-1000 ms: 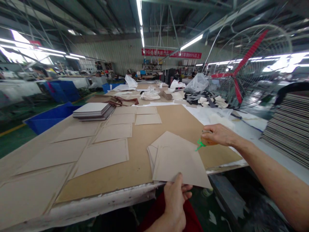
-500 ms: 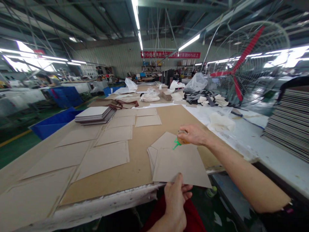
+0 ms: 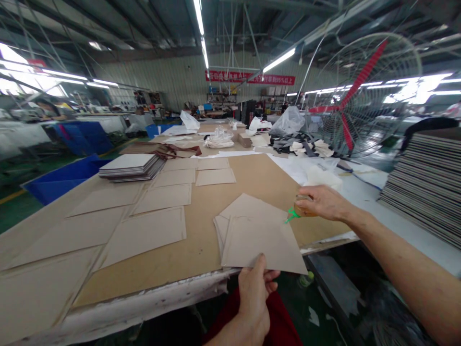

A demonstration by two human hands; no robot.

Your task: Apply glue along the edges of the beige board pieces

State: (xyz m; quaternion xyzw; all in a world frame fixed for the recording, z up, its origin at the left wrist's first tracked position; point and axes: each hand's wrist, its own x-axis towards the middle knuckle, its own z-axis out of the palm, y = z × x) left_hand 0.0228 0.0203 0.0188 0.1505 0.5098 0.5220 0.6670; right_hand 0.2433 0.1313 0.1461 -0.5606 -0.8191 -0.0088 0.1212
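Note:
My left hand [image 3: 255, 293] grips the near edge of a greyish-beige board [image 3: 261, 242], thumb on top and fingers underneath. The board's near right corner juts past the table edge, over several similar boards [image 3: 240, 205] fanned beneath it. In my right hand [image 3: 317, 202] is an amber glue bottle [image 3: 302, 206] with a green nozzle [image 3: 292, 215], held tilted. The nozzle tip is at the board's far right corner; whether it touches cannot be made out. Thin lines of glue seem to run along the board's left and far edges.
Flat boards [image 3: 151, 230] lie in rows on the left of the brown tabletop [image 3: 201, 259]. Behind them is a stack of boards [image 3: 131, 168]. A tall board stack [image 3: 425, 178] stands right, near a large fan [image 3: 345, 103]. A blue bin [image 3: 65, 178] sits left of the table.
My right hand has moved right with the glue bottle, from the middle of the board's far edge to its far right corner. The left hand keeps its grip on the board.

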